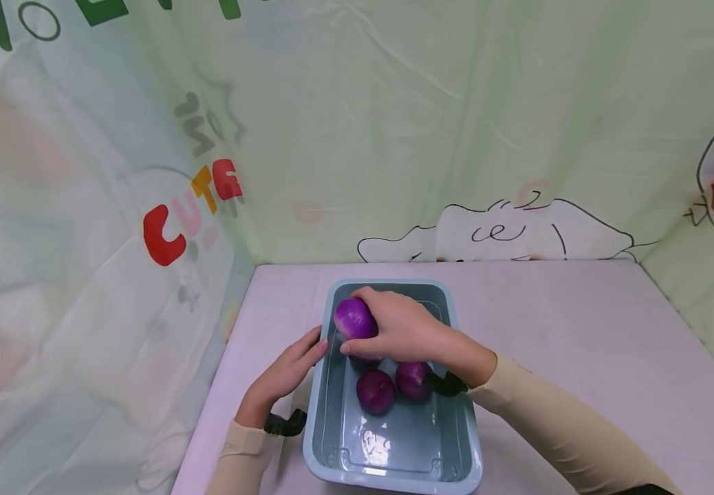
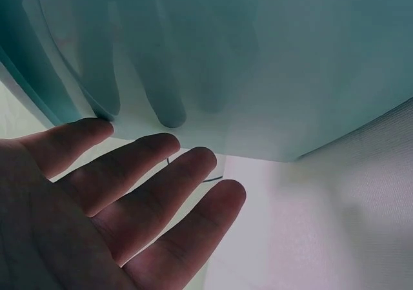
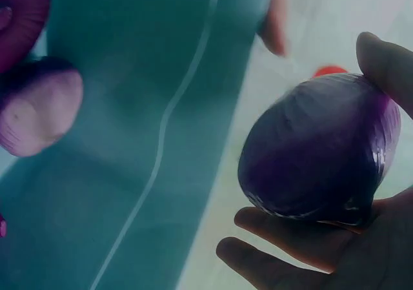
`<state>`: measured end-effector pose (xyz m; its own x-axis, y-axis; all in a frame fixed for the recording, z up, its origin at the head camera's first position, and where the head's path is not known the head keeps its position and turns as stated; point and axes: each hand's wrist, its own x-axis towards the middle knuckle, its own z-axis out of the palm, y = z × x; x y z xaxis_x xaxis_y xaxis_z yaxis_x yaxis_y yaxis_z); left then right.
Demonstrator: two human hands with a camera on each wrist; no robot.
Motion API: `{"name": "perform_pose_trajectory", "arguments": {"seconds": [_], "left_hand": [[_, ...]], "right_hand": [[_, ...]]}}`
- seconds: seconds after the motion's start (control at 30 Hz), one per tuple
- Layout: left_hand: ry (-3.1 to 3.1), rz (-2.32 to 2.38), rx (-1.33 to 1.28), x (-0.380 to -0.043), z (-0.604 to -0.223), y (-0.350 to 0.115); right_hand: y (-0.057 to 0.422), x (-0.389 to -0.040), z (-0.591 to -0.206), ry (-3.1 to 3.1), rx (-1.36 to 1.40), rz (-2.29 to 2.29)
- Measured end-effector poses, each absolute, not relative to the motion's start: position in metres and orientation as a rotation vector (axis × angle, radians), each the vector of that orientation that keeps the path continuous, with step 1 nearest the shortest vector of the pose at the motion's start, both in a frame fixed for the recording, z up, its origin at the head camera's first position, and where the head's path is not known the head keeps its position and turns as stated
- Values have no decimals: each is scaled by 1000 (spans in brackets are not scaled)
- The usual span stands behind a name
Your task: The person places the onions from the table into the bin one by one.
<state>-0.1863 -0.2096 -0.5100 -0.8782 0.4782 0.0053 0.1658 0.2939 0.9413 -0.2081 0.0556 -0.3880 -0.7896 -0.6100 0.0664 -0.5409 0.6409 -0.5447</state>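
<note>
My right hand [image 1: 403, 326] holds a purple onion [image 1: 355, 318] over the far left part of a blue-grey plastic basin [image 1: 394, 478]. In the right wrist view, thumb and fingers lie on opposite sides of the held onion [image 3: 319, 148]. Below it in the basin sit a purple onion [image 1: 376, 391], another onion [image 1: 414, 381] beside it, and a third, mostly covered by the right hand. My left hand [image 1: 289, 368] is at the basin's left side, its fingertips by the rim. The left wrist view shows those fingers [image 2: 187, 219] spread along the basin's outer wall [image 2: 258, 64].
The basin stands on a table with a pale pinkish cover [image 1: 555, 337]. Behind and to the left hang light green printed curtains [image 1: 357, 124] with cartoon drawings and coloured letters. Dark bands circle both wrists.
</note>
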Motion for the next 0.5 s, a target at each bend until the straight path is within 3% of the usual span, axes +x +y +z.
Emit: {"name": "perform_pose_trajectory", "arguments": {"seconds": [0.5], "left_hand": [[2253,1624,617,-192,-516,-213]], "right_hand": [[33,-202,-413,2714,-1063,-386]]}}
